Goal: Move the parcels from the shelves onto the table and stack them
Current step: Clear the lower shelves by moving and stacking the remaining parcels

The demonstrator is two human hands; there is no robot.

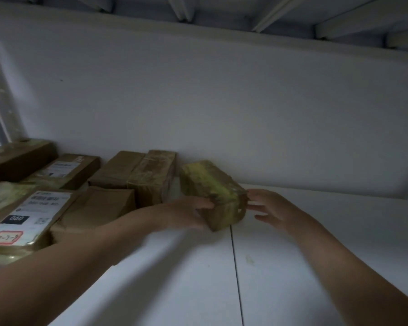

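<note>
A small brown parcel wrapped in yellowish tape (pixel 211 188) lies on the white shelf (pixel 292 255), standing apart from the others. My left hand (pixel 186 214) grips its near left corner, thumb on top and fingers underneath. My right hand (pixel 272 209) is at the parcel's right end with fingers spread, the fingertips touching or almost touching it. Several more brown parcels (pixel 137 175) lie to the left, one with a large white label (pixel 31 215).
The white back wall (pixel 222 102) rises just behind the parcels. The underside of the upper shelf (pixel 245 12) hangs overhead. A metal upright (pixel 0 100) stands at the far left. A seam (pixel 236 274) runs across the shelf board.
</note>
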